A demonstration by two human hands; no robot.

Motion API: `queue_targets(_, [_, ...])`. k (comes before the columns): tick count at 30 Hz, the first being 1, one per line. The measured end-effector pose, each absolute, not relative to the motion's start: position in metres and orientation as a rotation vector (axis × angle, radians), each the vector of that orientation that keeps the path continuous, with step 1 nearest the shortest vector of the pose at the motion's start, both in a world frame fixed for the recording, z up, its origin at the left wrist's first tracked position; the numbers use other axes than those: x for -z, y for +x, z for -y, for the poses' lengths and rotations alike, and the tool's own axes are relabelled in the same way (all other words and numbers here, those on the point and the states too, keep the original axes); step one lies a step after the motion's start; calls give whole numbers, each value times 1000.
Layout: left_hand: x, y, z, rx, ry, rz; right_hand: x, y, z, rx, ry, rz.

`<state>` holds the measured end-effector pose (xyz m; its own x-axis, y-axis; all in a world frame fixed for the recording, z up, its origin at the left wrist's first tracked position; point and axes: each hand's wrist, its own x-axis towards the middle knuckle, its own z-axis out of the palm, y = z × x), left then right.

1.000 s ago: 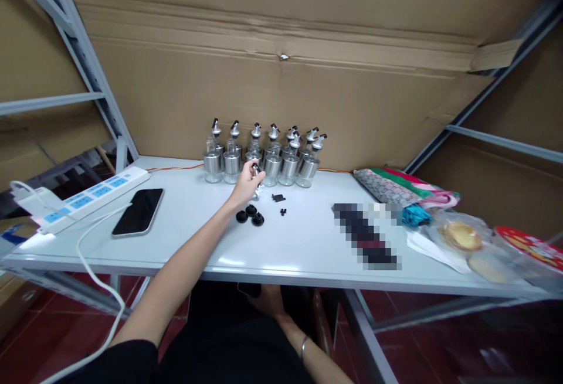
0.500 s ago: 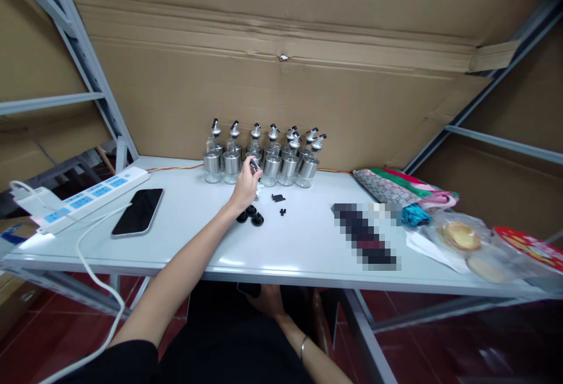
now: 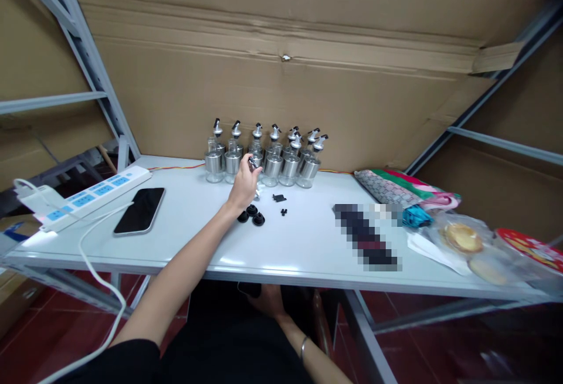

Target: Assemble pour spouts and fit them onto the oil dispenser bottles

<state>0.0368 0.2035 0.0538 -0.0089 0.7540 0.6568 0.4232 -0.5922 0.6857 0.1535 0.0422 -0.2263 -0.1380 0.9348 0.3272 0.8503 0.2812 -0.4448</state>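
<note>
My left hand (image 3: 245, 183) is closed in a pinch round a small black-and-silver piece (image 3: 253, 163), in front of the bottle row; fingers hide part of it. Glass bottles with steel sleeves (image 3: 273, 167) stand beyond the hand, several topped by silver pourer spouts with black levers (image 3: 275, 132). Black round stoppers (image 3: 258, 219) lie just below the hand. To its right are a flat black part (image 3: 279, 198) and tiny black bits (image 3: 284, 212). Below the table edge, my right hand (image 3: 269, 300) rests in my lap, fingers curled against something dark that I cannot make out.
At the left are a white power strip (image 3: 94, 196), a dark-screened phone (image 3: 139, 211) and a white cable (image 3: 94, 272). A patterned cloth bundle (image 3: 409, 187), wrapped food (image 3: 461, 236) and a red-lidded tub (image 3: 530, 248) occupy the right. Cardboard (image 3: 281, 97) closes the back.
The left hand has tilted slightly, still pinching the small piece. The whole view has shifted a few pixels; the bottles and loose parts keep their places, and the right hand stays put.
</note>
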Motion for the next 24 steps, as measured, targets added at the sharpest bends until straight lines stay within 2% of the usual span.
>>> queue_targets(18, [-52, 36, -202, -1657, 2169, -1222, 217, 157, -42, -444, -1640, 2094])
queue_targets(21, [-54, 37, -197, -1655, 2225, -1269, 197, 151, -42, -447, -1431, 2242])
queue_targets(24, [-54, 37, -196, -1628, 2270, -1320, 152, 132, -34, -448, -1048, 2444])
